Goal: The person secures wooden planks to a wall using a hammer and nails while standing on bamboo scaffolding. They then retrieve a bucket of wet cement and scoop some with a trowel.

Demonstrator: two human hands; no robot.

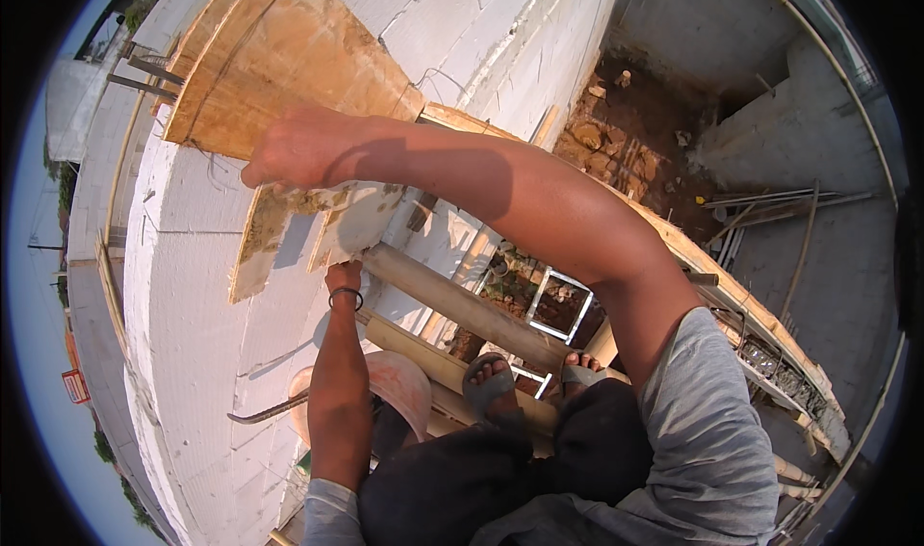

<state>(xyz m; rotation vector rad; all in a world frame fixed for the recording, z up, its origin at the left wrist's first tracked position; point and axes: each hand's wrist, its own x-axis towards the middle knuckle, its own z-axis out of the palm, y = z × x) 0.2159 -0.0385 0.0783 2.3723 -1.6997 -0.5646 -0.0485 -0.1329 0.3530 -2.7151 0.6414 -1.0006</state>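
A mortar-stained plywood board (351,221), with a notch or gap along its lower side, leans in front of the white block wall. I cannot tell whether it is one piece or two. My right hand (298,149), its arm reaching across to the left, is closed at the board's upper left edge. Lower down, my left hand (344,276), with a dark band at the wrist, is closed around the bottom edge; its fingertips are hidden. Just beyond my right hand a larger orange-brown plywood sheet (298,65) stands against the wall.
My sandalled feet (496,387) stand on wooden poles (462,300) above a deep drop. A pinkish bucket (399,377) sits beside my left arm, near a bent metal bar (269,411). The white block wall (192,286) runs along the left. Far below lies a dirt floor (626,132).
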